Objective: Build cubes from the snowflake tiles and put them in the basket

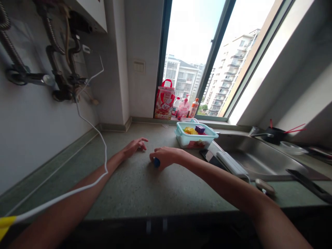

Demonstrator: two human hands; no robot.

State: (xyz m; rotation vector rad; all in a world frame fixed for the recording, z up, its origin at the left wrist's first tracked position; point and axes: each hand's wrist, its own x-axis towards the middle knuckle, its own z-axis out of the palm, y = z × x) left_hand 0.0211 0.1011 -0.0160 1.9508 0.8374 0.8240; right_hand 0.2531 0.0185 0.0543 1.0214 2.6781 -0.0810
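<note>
A small blue piece [156, 162] is sitting on the grey countertop [135, 193], mostly covered by the right hand [166, 156], which is curling around it and gripping it. Just to its left, the left hand [135, 145] is lying open and palm down on the counter, holding nothing, its fingers stretching out.

Beyond the right hand, near it but apart, a pale teal box [187, 142] is standing without a lid. It is holding yellow pieces [190, 130], a purple piece [200, 129] and something red lower down.

Behind the box, a red-handled bag [164, 100] and a few bottles [184, 108] are standing on the window sill. To the right, a steel sink [249, 155] is lying open, with a dark pan [275, 134] sitting at its far edge.
</note>
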